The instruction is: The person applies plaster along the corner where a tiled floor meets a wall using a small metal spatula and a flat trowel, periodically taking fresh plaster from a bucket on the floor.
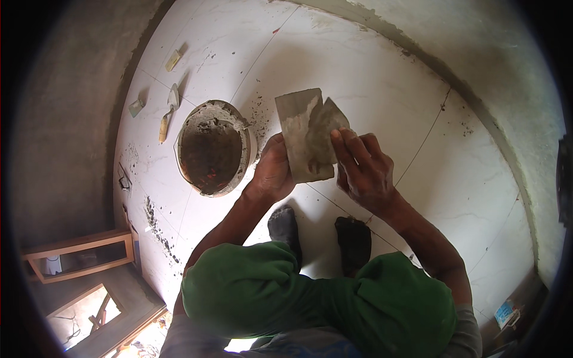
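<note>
My left hand (276, 170) is closed around a rectangular plastering trowel (293, 128), whose flat face is turned up and smeared with grey mortar. In my right hand (364, 164) is a smaller flat scraper blade (335, 121) with a pointed corner, pinched between thumb and fingers. The scraper blade lies over the right side of the trowel, coated in wet mortar. Both tools are above the floor, in front of my knees. To the left of my left hand stands a round bucket (243, 170) with dark grey mortar inside and crusted mortar on its rim.
A pointing trowel (169, 113) with a wooden handle lies left of the bucket, near two small blocks, one yellowish (173, 60) and one greenish (136, 107). White floor tiles (418, 125) carry scattered crumbs. Grey walls curve around; a wooden frame (83, 253) is at lower left.
</note>
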`<state>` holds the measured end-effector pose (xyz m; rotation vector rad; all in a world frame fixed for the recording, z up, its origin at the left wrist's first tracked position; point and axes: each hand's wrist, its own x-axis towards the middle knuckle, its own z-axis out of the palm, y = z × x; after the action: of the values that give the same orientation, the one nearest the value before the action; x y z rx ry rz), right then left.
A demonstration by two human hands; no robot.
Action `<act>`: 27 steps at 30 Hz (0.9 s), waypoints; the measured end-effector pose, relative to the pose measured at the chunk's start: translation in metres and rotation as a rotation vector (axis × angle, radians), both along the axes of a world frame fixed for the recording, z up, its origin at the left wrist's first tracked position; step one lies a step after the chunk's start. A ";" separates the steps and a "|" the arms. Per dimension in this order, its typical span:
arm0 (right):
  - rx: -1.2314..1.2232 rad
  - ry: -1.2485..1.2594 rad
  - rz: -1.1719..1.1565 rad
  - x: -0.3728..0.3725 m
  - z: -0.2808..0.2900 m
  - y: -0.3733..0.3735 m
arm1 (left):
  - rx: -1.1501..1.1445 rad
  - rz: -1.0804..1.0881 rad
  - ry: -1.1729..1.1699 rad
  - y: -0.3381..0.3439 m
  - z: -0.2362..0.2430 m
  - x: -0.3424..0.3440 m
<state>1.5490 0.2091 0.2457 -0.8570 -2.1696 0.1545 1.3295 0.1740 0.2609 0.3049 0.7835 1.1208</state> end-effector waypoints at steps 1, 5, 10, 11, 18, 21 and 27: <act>-0.046 -0.024 -0.018 0.002 -0.001 0.000 | 0.028 0.016 -0.072 -0.001 -0.001 -0.004; -0.168 -0.110 -0.054 0.026 -0.028 0.000 | 0.284 -0.029 -0.145 0.008 0.010 -0.010; -1.054 0.513 -0.261 0.058 -0.001 -0.017 | 0.326 0.129 0.064 0.023 0.011 -0.011; -1.059 0.517 -0.264 0.057 0.012 -0.019 | 0.291 0.201 0.168 0.023 0.011 -0.011; -1.601 1.376 0.033 0.033 0.033 -0.017 | 0.350 0.082 0.660 0.034 0.002 0.007; -1.650 1.428 0.105 0.039 0.021 -0.007 | 0.606 0.091 0.895 0.032 0.010 0.029; -1.654 1.550 0.132 0.042 0.008 -0.003 | 0.695 -0.197 1.471 0.034 0.030 0.030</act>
<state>1.5908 0.2061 0.2533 -0.7800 -0.2349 2.0094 1.3591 0.2082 0.2909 1.8770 1.5364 0.8135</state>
